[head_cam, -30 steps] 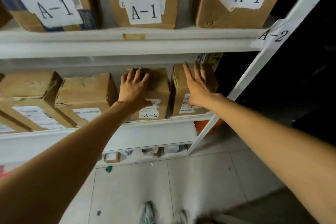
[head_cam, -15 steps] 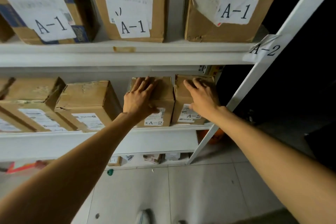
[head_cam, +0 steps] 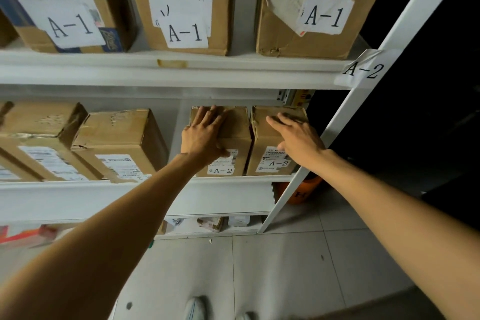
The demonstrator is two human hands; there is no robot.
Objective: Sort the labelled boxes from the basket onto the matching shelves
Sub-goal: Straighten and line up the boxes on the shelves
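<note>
While both arms reach in, head view: two small brown cardboard boxes labelled A-2 stand touching side by side on the middle shelf, under the A-2 tag. Left hand lies flat on the left box, fingers spread, thumb over the front edge. Right hand rests on the right box, fingers extended, not gripping. A-1 boxes sit above.

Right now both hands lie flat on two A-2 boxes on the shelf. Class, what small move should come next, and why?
Probably lift both hands away. The left hand and right hand rest open on two boxes labelled A-2, which stand side by side under the A-2 shelf tag, fronts about level with the shelf edge. They look placed.
</note>
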